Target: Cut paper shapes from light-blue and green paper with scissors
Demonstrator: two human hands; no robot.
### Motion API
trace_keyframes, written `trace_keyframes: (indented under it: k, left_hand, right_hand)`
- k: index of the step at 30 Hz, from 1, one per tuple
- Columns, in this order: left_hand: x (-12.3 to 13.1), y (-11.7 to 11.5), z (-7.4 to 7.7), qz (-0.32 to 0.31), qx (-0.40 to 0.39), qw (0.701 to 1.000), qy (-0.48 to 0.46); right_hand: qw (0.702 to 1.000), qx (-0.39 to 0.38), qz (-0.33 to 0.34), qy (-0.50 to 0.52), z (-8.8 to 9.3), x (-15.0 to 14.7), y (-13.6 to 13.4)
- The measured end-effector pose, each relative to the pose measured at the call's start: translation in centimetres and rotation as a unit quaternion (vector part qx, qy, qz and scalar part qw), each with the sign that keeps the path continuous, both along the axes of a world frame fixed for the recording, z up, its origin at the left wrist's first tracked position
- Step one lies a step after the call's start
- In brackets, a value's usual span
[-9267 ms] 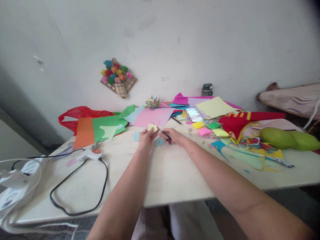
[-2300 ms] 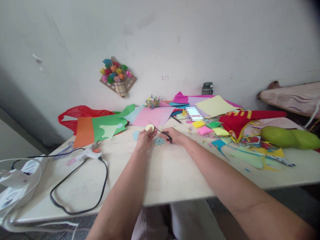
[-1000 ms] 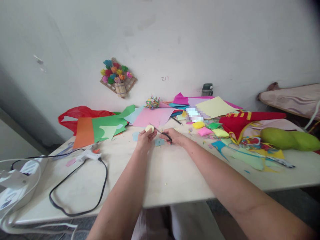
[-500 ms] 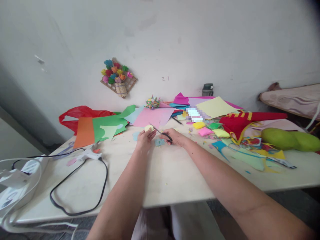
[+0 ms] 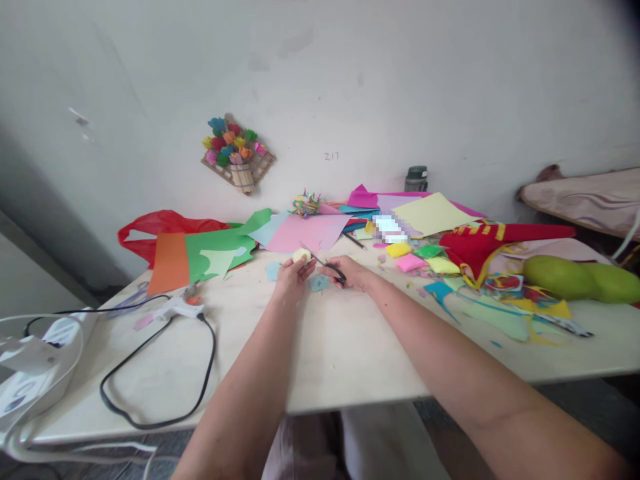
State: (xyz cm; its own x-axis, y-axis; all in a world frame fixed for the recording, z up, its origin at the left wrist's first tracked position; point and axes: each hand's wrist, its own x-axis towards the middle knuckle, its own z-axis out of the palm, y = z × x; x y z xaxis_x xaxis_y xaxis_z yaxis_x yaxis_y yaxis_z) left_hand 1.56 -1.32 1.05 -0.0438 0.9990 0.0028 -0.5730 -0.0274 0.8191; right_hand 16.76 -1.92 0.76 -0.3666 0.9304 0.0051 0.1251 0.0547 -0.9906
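Between the fingers of my left hand [image 5: 294, 277] is a small pale yellow piece of paper [image 5: 301, 255], roughly round. My right hand [image 5: 345, 273] is closed around the black handles of a pair of scissors [image 5: 336, 271]. The scissor blades point up and left and reach the edge of the yellow paper. Light blue paper cutouts [image 5: 320, 283] lie on the table beneath and between my hands. A sheet of pink paper [image 5: 310, 231] lies just beyond them.
A white glue gun [image 5: 179, 308] with a black cord lies at left, near a power strip [image 5: 50, 360]. Orange and green sheets [image 5: 169, 263] are behind it. Rightward are clay packets [image 5: 411, 263], paper scraps [image 5: 495, 317], red cloth [image 5: 475, 247] and green fruit [image 5: 555, 277].
My left hand and the yellow paper have shifted slightly to the right, closer to the scissors. My right hand stays nearly in place, still holding the scissors.
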Motion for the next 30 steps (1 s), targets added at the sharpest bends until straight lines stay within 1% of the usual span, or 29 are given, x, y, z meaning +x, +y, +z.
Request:
trace_keyframes:
  k: [7, 14, 22, 26, 30]
  left_hand:
    - [0.02, -0.30, 0.26, -0.003, 0.003, 1.000, -0.004]
    - [-0.02, -0.18, 0.23, 0.000, -0.001, 1.000, 0.001]
    - [-0.23, 0.30, -0.20, 0.010, 0.007, 1.000, 0.014]
    - [-0.45, 0.52, -0.43, 0.022, 0.028, 0.999, 0.015]
    - [-0.54, 0.45, -0.40, 0.020, 0.033, 0.998, 0.042]
  right_hand:
    - [0.999, 0.027, 0.015, 0.009, -0.13, 0.13, 0.30]
    - [0.999, 0.045, 0.013, 0.012, 0.22, -0.04, 0.01]
    - [0.999, 0.038, 0.012, 0.023, -0.36, -0.23, 0.61]
    - [1.000, 0.021, 0.013, 0.012, -0.11, -0.21, 0.27]
    - [1.000, 0.012, 0.025, 0.010, 0.07, -0.02, -0.01]
